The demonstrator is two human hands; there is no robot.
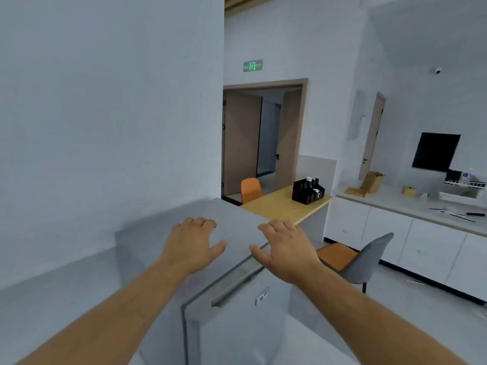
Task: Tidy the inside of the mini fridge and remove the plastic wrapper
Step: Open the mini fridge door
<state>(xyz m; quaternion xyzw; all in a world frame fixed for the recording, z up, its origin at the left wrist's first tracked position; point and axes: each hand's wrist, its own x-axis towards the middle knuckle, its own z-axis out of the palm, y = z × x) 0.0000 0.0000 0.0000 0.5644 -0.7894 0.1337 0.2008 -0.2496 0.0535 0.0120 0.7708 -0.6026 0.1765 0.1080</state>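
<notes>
A grey mini fridge (232, 327) stands in front of me against the left wall, its door closed and a long handle bar (237, 281) running along the door's top edge. My left hand (191, 245) lies flat on the fridge's top with fingers spread and holds nothing. My right hand (286, 248) hovers over the top's front right edge, fingers apart, thumb near the handle bar, empty. The inside of the fridge is hidden. No plastic wrapper is in view.
A yellow table (279, 206) with a black organiser (307, 192) stands behind the fridge, an orange chair (251, 189) beyond it. A grey-backed chair (365, 259) sits to the right. White cabinets (411, 238) line the right wall. An open doorway (263, 138) lies ahead.
</notes>
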